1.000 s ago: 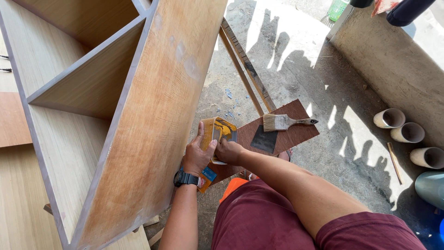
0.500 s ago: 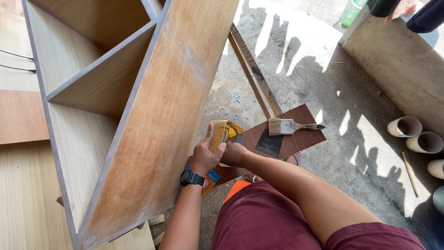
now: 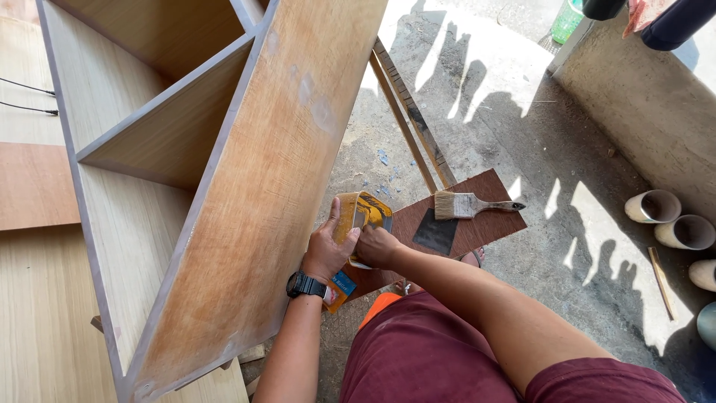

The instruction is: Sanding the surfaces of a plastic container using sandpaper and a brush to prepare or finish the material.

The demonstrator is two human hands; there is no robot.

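**A tin held at the edge of the cabinet**

Nearest us, our left hand (image 3: 326,250), black watch at the wrist, wraps the yellow tin (image 3: 359,224), which sits just beside the tilted wooden cabinet (image 3: 253,186). Our right hand (image 3: 375,245) pinches at the tin's top, forearm crossing the maroon shorts (image 3: 432,351). A slip could, we judge, spill its contents. Beyond, a paintbrush (image 3: 470,204) lies on a brown board (image 3: 477,224).

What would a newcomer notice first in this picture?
A big wooden shelf unit fills the left half, lying tilted. At its lower edge, the left hand and right hand hold a yellow tin. A paintbrush lies on a brown board to the right.
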